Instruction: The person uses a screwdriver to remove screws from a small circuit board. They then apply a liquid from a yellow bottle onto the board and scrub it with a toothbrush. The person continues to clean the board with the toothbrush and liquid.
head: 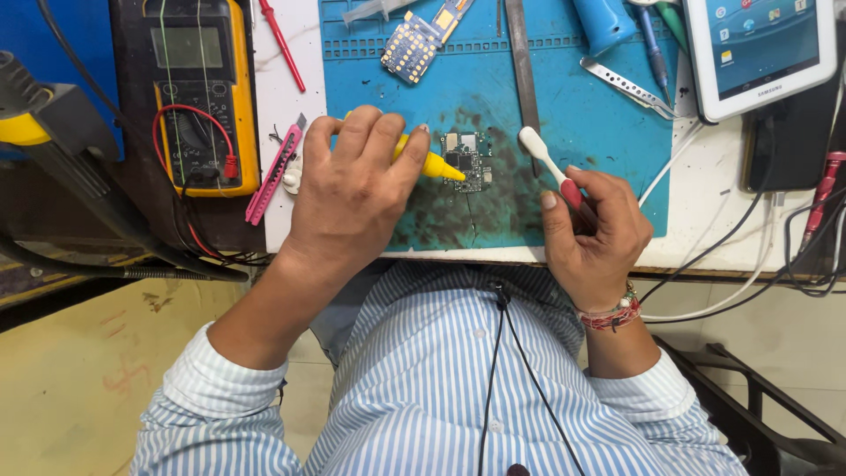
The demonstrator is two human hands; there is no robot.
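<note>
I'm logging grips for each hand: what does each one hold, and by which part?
The left hand grips a yellow plastic bottle around its body, nozzle out. The right hand holds a white toothbrush by its red-and-white handle.

White worktable (705, 211), tan floor (79, 379) (stained)

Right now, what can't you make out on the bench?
Head view only:
- Yellow bottle: body hidden by the left hand; only the nozzle shows.
- Brush: handle end buried in the right hand.
- Circuit board: parts too small to tell.
- Tablet and multimeter: cut off by the top edge.
</note>
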